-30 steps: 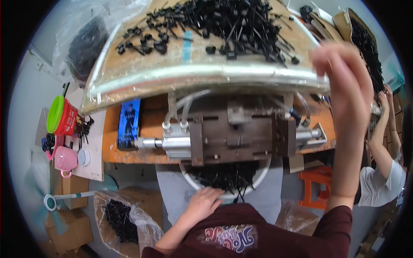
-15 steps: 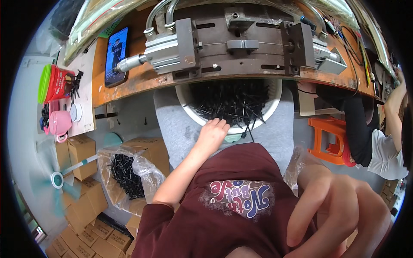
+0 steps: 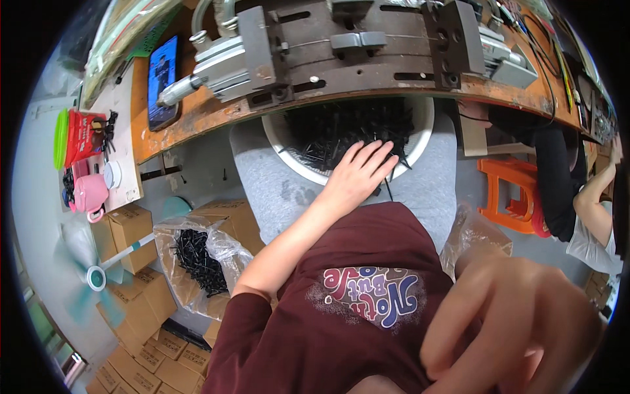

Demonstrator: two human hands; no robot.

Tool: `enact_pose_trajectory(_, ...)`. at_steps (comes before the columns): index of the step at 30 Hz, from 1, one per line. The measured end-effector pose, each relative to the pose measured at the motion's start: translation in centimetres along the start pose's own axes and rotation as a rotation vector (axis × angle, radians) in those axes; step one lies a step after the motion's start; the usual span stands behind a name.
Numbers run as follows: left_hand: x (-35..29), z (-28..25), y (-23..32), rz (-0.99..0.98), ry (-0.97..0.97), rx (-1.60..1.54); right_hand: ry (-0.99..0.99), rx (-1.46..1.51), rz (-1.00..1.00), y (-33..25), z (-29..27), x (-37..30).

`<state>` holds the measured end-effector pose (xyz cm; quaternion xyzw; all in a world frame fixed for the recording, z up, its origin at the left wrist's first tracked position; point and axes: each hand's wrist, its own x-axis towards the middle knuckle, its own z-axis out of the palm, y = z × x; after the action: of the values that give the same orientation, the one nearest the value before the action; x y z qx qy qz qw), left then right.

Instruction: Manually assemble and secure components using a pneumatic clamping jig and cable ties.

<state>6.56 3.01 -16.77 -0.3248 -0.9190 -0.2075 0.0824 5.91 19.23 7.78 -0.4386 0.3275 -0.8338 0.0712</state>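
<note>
A round white basket full of thin black plastic parts rests on my lap, partly under the bench edge. My left hand lies over the basket's near rim, fingers stretched and spread, the tips touching the black parts. Very large and close at the lower right, my right hand is raised with its fingers curled closed. Whatever it may hold is hidden behind the fingers. Beyond the basket, on the bench, stands a metal fixture with clamping blocks at both sides.
A phone leans on the wooden bench at left. Below are a bag-lined carton of black parts, a fan and stacked cartons. At right are an orange stool and another person's arm.
My left hand has moved right and farther over the basket, its fingers spreading onto the black parts. My right hand stays raised and has shifted slightly. The whole view has shifted a little.
</note>
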Motion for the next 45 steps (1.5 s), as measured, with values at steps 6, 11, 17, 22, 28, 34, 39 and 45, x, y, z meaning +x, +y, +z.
enact_pose_trajectory(6, 2.9, 3.9, -1.2, 0.158, -0.023, 0.028, 0.019, 0.008, 0.012, 0.1, -0.3, 0.2)
enact_pose_trajectory(11, 3.1, 4.1, -2.9, 0.17, -0.016, 0.071, 0.04, -0.003, 0.008, 0.3, -0.9, 0.2)
enact_pose_trajectory(17, 3.2, 3.3, -5.3, 0.109, 0.054, 0.072, 0.031, 0.041, 0.014, 0.8, -1.0, 0.3)
enact_pose_trajectory(22, 3.7, 1.6, -6.8, -0.03, 0.049, -0.026, 0.023, 0.085, 0.034, 1.9, -1.0, 0.5)
enact_pose_trajectory(28, 3.1, 0.9, -6.4, -0.162, 0.099, -0.05, 0.025, 0.104, 0.044, 2.1, -0.8, 0.4)
enact_pose_trajectory(34, 2.4, 0.7, -3.7, 0.051, 0.104, -0.13, 0.051, 0.134, 0.053, 2.7, -0.5, 0.3)
enact_pose_trajectory(39, 1.3, 3.0, -1.8, 0.155, 0.02, -0.228, 0.043, 0.163, 0.064, 2.8, -0.3, 0.3)
enact_pose_trajectory(45, 1.2, 3.5, -2.9, 0.067, 0.001, -0.066, 0.039, 0.228, 0.066, 3.5, -0.3, 0.5)
